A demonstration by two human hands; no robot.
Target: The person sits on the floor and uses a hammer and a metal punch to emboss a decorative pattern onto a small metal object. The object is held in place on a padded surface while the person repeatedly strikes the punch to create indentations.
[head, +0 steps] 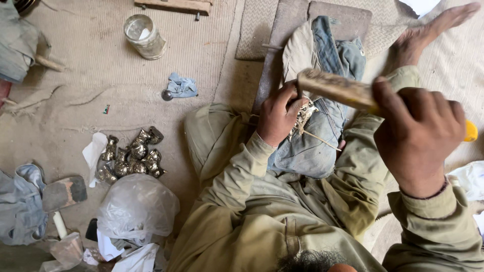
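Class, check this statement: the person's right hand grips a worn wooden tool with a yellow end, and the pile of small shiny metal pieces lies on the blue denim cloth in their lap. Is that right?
Not quite. The head view shows the pile of small shiny metal pieces lying on the beige floor mat to the person's left, not on the blue denim cloth. The right hand does grip the worn wooden tool with a yellow end.

Worn wooden stick point(338, 89), yellow-tipped, raised slantwise; small pale metal piece point(304, 115) on denim-covered lap.

Woven floor mat point(91, 45): glass jar point(145, 36), metal pieces point(130, 157), plastic bag point(136, 207).
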